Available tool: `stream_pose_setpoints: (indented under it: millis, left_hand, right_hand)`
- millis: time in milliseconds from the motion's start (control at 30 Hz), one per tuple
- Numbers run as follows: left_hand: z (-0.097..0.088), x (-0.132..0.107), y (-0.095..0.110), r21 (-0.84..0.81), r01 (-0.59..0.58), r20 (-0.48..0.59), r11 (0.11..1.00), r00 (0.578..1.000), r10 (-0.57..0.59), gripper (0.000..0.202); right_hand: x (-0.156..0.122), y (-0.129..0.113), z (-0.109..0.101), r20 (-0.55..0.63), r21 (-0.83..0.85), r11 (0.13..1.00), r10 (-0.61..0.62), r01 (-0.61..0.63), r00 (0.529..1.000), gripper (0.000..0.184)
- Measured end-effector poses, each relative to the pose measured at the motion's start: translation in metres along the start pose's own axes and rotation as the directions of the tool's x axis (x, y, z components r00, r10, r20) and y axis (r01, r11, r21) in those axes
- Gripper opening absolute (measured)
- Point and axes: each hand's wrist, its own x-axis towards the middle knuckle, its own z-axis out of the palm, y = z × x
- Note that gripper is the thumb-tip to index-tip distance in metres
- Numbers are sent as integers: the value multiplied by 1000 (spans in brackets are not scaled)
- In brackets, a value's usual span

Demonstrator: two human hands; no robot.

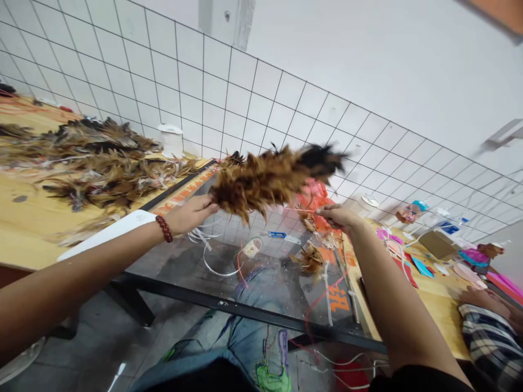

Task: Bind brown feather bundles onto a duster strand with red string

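My left hand (192, 213), with a dark red bead bracelet at the wrist, is closed on the near end of a long bundle of brown feathers (257, 185). The bundle is raised above the table, and its black tip, blurred, points to the right. My right hand (337, 216) pinches a thin pinkish string (300, 210) that runs left towards the feathers; where it joins them I cannot see. Under my hands is a glass-topped table section (175, 272). Blue thread snips (277, 234) and a loose feather tuft (309, 258) lie on it.
Many loose feathers (106, 158) spread over the wooden table at left, near a white lidded container (170, 140). Crumpled red plastic (314, 196) sits behind my right hand. A wire grid (245, 103) lines the wall. Another person's plaid sleeve (486, 337) is at right, among coloured pieces.
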Motion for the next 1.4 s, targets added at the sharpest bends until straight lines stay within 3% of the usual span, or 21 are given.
stream_pose_setpoints:
  millis: [67,167,300,400,467,533,600,633,700,767,833,900,1000,1100,1200,1267,1333,1400]
  left_hand:
    - [11,-1,3,-407,210,100,889,978,-185,38]
    - [25,-1,7,-648,376,215,663,925,-314,45]
    - [37,9,11,-752,360,122,552,899,-421,42]
    - [42,22,16,-810,321,75,490,886,-457,36]
    - [45,30,23,-840,289,54,459,887,-459,34]
    - [50,34,33,-867,267,53,420,889,-455,33]
    - [57,34,45,-886,274,90,375,893,-441,31]
    - [61,33,52,-891,288,122,352,896,-426,30]
    - [70,29,66,-896,319,186,309,902,-390,28]
    - [76,26,75,-898,334,222,285,906,-361,27]
    - [78,25,79,-891,329,213,313,912,-350,27]
    - [75,24,77,-862,315,163,397,914,-371,29]
    - [70,23,71,-798,315,90,513,905,-415,29]
    - [73,24,64,-731,362,79,579,887,-455,27]
    - [81,25,56,-412,443,-8,796,872,-489,26]
    - [85,26,51,-30,425,-45,905,904,-426,27]
    - [86,26,51,276,342,7,899,934,-357,26]
    - [84,26,57,441,283,77,851,933,-351,28]
  right_hand:
    - [-8,8,0,-16,92,992,88,-86,996,35]
    - [-28,11,-6,-35,186,978,105,-97,994,38]
    - [-68,6,-12,-103,203,979,23,-1,994,40]
    - [-99,8,-9,-185,115,991,-44,66,982,36]
    - [-112,13,-1,-93,-6,997,-78,77,993,31]
    - [-116,14,11,106,-148,982,-98,113,990,28]
    - [-112,5,32,206,-216,955,-159,204,965,23]
    - [-107,-4,45,181,-200,948,-214,249,960,22]
    - [-94,-27,78,16,-50,956,-290,290,957,30]
    - [-81,-52,112,-38,232,944,-233,235,972,31]
    - [-71,-70,136,189,491,870,-144,34,971,25]
    - [-67,-77,147,308,643,756,-107,-124,946,21]
    - [-66,-70,145,134,776,629,-99,-42,986,21]
    - [-64,-59,138,42,768,640,-93,27,995,19]
    - [-59,-60,135,14,545,832,-126,98,992,21]
    - [-55,-69,130,-61,204,939,-269,276,961,22]
    - [-52,-86,124,-49,-163,881,-458,445,888,22]
    - [-49,-108,119,97,-414,727,-563,547,821,23]
